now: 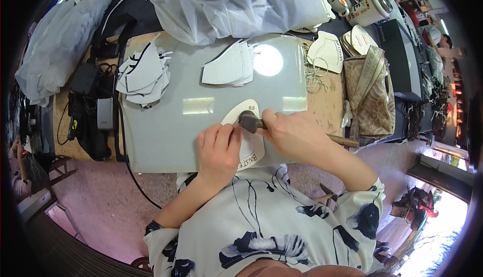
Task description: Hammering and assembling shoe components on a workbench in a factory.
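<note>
Grips a dark-grey-headed hammer with a wooden handle in the closed right hand. Rests the left hand, fingers curled, on a flat cream pointed-oval template at the near side of a smooth grey board, under the hammer head (cannot tell whether pinching anything). Looks partway through this one piece; cannot separate done from left among two piles of flat white dark-edged pieces farther back.

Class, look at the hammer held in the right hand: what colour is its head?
The hammer's head is dark grey; it shows best in the head view.
</note>
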A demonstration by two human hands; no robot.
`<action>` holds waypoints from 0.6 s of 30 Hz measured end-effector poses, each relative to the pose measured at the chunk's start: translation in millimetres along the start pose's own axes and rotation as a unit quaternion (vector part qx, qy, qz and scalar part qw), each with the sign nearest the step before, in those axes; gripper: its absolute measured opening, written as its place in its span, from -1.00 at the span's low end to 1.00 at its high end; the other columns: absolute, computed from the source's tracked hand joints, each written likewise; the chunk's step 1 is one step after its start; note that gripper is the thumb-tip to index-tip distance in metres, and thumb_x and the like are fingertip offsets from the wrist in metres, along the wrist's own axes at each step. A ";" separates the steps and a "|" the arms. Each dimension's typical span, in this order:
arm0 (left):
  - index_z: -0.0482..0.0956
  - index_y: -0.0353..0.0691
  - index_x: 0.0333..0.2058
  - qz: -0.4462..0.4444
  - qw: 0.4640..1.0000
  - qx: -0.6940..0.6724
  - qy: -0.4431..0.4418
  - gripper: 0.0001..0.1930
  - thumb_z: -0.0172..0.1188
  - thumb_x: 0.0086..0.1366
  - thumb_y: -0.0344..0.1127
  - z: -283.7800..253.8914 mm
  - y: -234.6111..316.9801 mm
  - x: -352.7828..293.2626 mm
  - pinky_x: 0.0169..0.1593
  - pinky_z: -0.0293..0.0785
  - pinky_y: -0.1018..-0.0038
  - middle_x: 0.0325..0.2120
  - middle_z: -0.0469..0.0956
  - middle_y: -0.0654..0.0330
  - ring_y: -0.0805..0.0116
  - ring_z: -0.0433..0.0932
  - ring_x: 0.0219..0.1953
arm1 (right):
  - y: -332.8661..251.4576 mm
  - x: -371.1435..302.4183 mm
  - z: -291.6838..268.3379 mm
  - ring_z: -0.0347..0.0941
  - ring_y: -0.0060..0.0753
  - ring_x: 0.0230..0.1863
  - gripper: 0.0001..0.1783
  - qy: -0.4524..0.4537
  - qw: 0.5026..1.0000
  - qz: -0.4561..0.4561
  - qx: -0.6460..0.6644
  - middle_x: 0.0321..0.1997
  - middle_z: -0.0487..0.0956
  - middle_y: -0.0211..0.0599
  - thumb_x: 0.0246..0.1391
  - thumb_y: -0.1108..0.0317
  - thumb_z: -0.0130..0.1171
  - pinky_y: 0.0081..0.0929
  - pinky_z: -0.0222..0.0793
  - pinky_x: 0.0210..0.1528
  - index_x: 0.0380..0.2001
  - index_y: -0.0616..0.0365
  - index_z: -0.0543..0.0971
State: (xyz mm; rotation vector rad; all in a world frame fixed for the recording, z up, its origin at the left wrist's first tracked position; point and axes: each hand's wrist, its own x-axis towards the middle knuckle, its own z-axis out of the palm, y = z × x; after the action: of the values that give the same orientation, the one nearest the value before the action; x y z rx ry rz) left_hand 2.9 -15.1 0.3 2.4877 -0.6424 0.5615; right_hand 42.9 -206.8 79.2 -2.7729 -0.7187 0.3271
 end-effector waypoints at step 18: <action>0.66 -0.22 -0.28 -0.040 0.999 -0.002 0.010 -0.78 0.32 0.02 -0.47 -5.7 -0.3 -8.4 -0.12 0.27 0.29 -0.33 0.50 0.28 0.25 0.46 -0.22 | -0.1 1.3 5.6 0.54 -0.07 -0.62 -0.61 -0.053 0.998 0.025 -0.002 -0.66 0.55 -0.14 0.25 0.08 0.05 -0.24 0.39 -0.61 -0.43 0.22 0.38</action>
State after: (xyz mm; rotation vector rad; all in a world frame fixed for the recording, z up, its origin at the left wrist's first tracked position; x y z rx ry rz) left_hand -5.1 -8.9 0.5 2.4889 -0.5330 0.5537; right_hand 42.4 -205.0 73.8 -2.7971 -0.6760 0.4864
